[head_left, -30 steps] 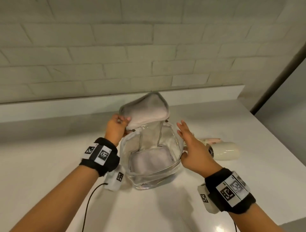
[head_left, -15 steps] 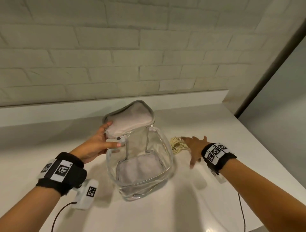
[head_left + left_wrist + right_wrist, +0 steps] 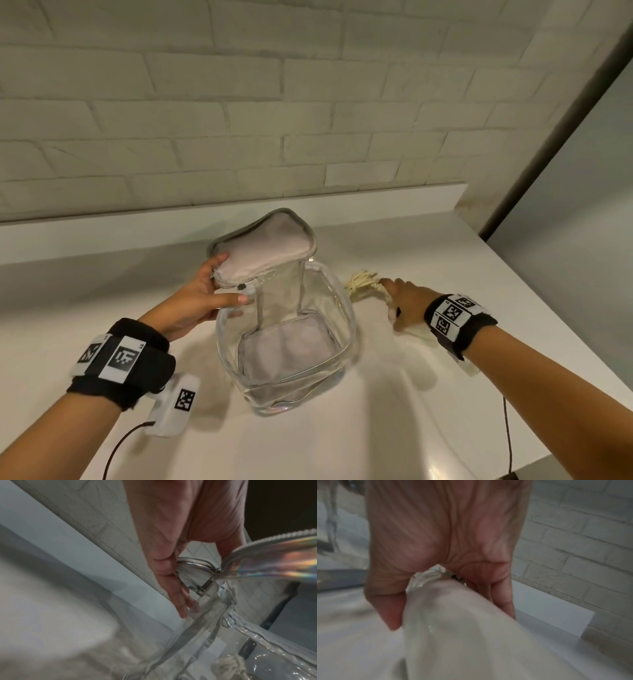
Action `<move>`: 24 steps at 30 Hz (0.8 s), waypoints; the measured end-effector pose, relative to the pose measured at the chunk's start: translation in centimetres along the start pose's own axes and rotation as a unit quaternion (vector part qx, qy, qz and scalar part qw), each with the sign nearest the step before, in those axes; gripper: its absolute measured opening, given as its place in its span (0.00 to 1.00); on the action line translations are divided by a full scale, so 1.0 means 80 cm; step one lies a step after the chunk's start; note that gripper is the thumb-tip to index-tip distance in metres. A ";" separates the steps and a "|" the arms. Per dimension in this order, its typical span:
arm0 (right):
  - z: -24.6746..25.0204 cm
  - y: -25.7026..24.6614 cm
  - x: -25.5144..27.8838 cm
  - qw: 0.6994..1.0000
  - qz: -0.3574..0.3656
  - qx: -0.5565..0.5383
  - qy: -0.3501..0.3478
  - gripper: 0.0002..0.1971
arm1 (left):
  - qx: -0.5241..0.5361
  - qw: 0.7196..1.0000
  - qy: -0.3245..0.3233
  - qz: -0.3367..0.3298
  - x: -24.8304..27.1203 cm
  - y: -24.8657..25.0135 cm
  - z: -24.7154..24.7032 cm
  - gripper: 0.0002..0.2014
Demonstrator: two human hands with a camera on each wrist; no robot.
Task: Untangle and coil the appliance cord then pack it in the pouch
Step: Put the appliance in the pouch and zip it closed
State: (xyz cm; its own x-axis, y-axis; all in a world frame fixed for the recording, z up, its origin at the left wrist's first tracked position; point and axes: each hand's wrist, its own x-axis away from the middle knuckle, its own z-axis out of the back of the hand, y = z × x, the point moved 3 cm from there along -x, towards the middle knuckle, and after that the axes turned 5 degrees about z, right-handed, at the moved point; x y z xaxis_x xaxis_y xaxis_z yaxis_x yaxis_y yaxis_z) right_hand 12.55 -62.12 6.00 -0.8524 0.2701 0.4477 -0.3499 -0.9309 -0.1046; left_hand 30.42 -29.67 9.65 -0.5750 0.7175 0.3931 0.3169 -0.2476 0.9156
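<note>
A clear pouch (image 3: 350, 342) stands open in the middle of the white counter, its grey lid (image 3: 270, 246) flipped up at the back. My left hand (image 3: 221, 287) holds the lid's left edge, thumb in front and fingers behind; the left wrist view shows the hand (image 3: 171, 563) beside the zipper rim (image 3: 274, 545). To the right of the pouch lies the cream coiled cord (image 3: 361, 286). My right hand (image 3: 397, 305) is wrapped round the cream appliance body (image 3: 453, 628) that the cord belongs to, thumb on one side and fingers on the other.
The counter (image 3: 342, 445) ends at a white brick wall (image 3: 308, 120) with a low ledge behind the pouch. Its right edge drops off close to my right forearm. Thin black cables trail from both wrist cameras.
My right hand left the pouch's right rim, moved right, and closed round the appliance beside the coiled cord. My left hand stayed on the lid.
</note>
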 end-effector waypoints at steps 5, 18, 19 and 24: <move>0.052 -0.011 0.031 0.969 0.047 -0.208 0.126 0.48 | -0.001 1.000 0.001 0.004 -0.002 0.001 0.001 0.70; 0.194 -0.181 0.145 0.802 0.328 -0.451 0.213 0.43 | 0.008 1.000 0.016 -0.004 0.002 -0.001 -0.006 0.55; 0.180 -0.193 0.136 0.811 0.334 -0.442 0.191 0.44 | 0.008 1.000 0.020 -0.006 0.002 -0.001 -0.006 0.54; 0.095 -0.228 0.092 0.883 0.332 -0.322 0.074 0.47 | -0.026 0.999 0.024 -0.018 0.003 0.005 -0.003 0.60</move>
State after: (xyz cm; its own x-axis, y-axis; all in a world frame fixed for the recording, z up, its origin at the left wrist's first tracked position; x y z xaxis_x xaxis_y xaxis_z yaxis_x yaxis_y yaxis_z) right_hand 15.63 -45.06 17.93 -0.9777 -0.2092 -0.0184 0.1384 -0.5755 -0.8060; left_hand 30.20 -29.77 10.14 -0.6218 0.6945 0.3620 0.2567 -0.2559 0.9320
